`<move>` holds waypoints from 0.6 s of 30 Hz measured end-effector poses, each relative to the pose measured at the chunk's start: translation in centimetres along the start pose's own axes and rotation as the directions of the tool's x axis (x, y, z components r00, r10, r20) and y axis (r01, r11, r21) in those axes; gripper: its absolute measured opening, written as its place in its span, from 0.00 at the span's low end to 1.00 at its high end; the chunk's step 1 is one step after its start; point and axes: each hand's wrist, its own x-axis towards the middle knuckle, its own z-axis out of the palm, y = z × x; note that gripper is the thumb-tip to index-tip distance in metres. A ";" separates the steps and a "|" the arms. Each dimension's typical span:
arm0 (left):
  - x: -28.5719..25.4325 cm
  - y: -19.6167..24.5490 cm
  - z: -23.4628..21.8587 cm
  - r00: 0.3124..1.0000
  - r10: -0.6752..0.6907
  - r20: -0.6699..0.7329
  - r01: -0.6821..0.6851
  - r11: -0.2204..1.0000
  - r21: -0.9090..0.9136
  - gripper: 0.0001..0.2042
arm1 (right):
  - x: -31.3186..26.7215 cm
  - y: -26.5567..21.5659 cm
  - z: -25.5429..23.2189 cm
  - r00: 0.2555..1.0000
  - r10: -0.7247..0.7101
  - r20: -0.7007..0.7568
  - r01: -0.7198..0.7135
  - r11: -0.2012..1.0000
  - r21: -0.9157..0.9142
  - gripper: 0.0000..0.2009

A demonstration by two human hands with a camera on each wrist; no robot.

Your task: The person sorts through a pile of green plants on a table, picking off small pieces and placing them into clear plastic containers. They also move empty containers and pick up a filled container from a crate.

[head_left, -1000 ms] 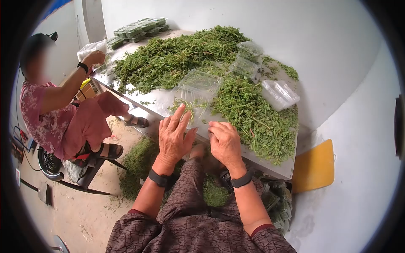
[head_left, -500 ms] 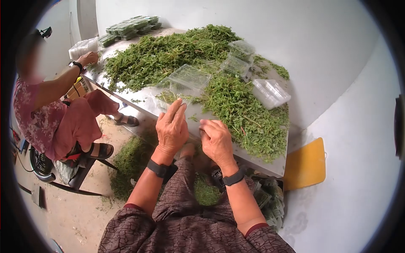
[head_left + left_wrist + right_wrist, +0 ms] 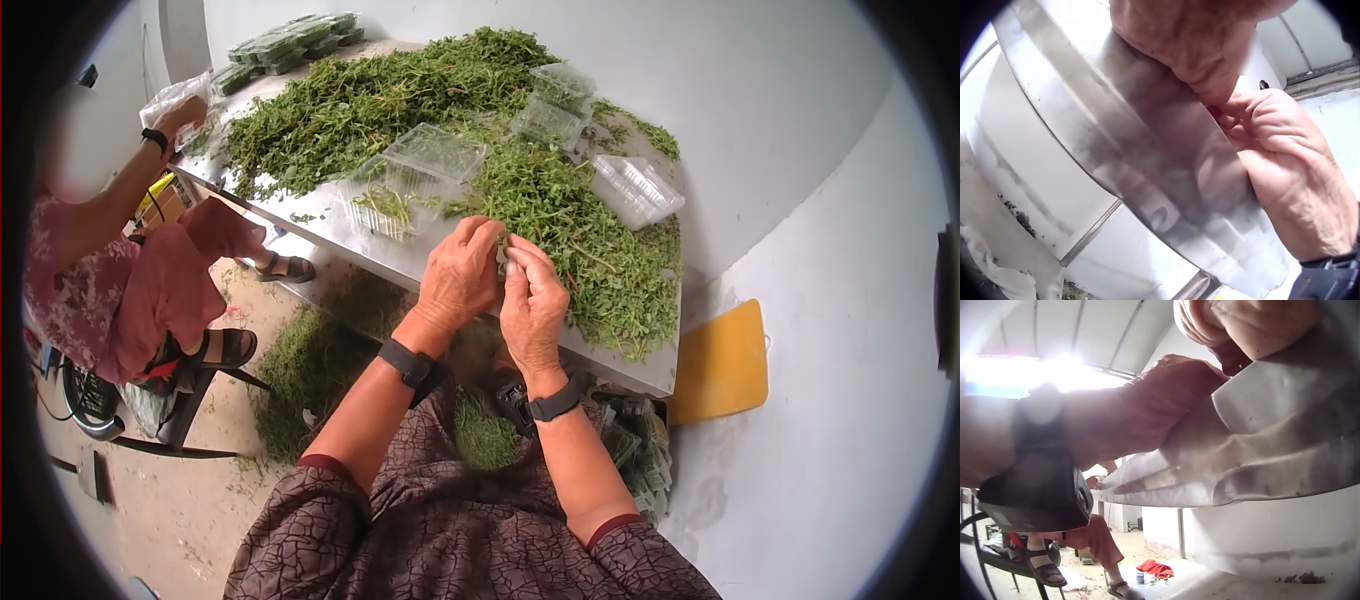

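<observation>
Your right hand [image 3: 533,305] appears to pinch a sprig [image 3: 503,256], your left hand [image 3: 460,272] curls beside it, hold unclear; light fingertip pressure should avoid bruising it.

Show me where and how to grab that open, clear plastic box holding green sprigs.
Its base, probably, by the outer side walls, coming from the near edge of the silvery table: the lid lies open on the far side, and the green sprigs sit in the base.

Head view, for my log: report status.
Left hand and right hand close together, grip unclear. Open clear rectangular plastic box holds thin green sprigs. Leafy green heap beside it.
</observation>
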 end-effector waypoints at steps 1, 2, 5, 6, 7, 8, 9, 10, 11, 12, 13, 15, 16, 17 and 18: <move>-0.1 0.0 0.2 1.000 -0.005 0.000 0.005 1.000 0.000 0.13 | -0.1 0.0 0.0 0.999 -0.028 -0.018 0.028 1.000 -0.002 0.10; -0.2 -0.2 0.4 0.999 -0.046 -0.005 0.046 0.998 0.029 0.13 | -0.1 0.0 0.0 1.000 -0.024 -0.013 0.024 1.000 -0.002 0.10; -0.3 -0.4 0.5 0.995 -0.095 0.015 0.094 0.993 0.071 0.12 | -0.1 -0.4 -0.1 1.000 -0.003 -0.026 0.003 1.000 0.011 0.09; -0.2 -0.4 0.5 0.995 -0.094 0.042 0.090 0.992 0.085 0.12 | -0.1 -0.4 -0.2 1.000 0.007 -0.029 -0.007 1.000 -0.001 0.08; -0.2 -0.5 0.5 0.995 -0.096 0.034 0.093 0.992 0.084 0.12 | 0.1 -0.4 -0.2 0.999 0.015 -0.031 -0.015 1.000 -0.014 0.08; -0.2 -0.6 0.5 0.995 -0.088 0.036 0.085 0.993 0.083 0.14 | 0.4 -0.4 -0.6 0.999 0.013 -0.029 -0.015 0.998 -0.063 0.07; -0.2 -0.7 0.5 0.996 -0.083 0.040 0.080 0.993 0.082 0.16 | 0.7 -0.3 -1.1 1.000 0.014 -0.026 -0.017 0.994 -0.112 0.07; -0.3 -0.7 0.6 0.995 -0.092 0.037 0.089 0.993 0.082 0.16 | 1.6 -1.3 -1.9 0.999 -0.028 -0.030 0.021 0.975 -0.220 0.07; -0.3 -0.6 0.6 0.995 -0.096 0.030 0.094 0.992 0.083 0.16 | 2.6 -1.3 -2.5 0.998 -0.051 -0.031 0.042 0.969 -0.245 0.08; -0.4 -0.5 0.7 0.995 -0.099 0.022 0.096 0.992 0.084 0.16 | 3.8 -2.1 -3.4 1.000 0.014 0.013 -0.009 0.946 -0.325 0.08; -0.5 -0.6 0.7 0.995 -0.102 0.018 0.100 0.992 0.082 0.16 | 5.1 -2.6 -4.0 0.996 0.076 0.050 -0.049 0.913 -0.406 0.08; -0.4 -0.7 0.8 0.994 -0.108 0.028 0.106 0.992 0.066 0.16 | 7.0 -2.4 -4.4 0.992 0.061 0.111 0.007 0.847 -0.531 0.08; -0.3 -0.7 0.8 0.994 -0.108 0.021 0.107 0.992 0.063 0.16 | 7.8 -2.3 -4.5 0.984 0.060 0.167 0.062 0.765 -0.641 0.09; -0.3 -0.6 0.8 0.992 -0.121 0.026 0.119 0.991 0.065 0.15 | 8.3 -2.0 -4.4 0.984 0.054 0.172 0.070 0.764 -0.642 0.09; -0.3 -0.5 0.8 0.990 -0.135 0.030 0.133 0.989 0.069 0.15 | 8.7 -1.4 -4.3 0.966 0.043 0.255 0.144 0.728 -0.670 0.10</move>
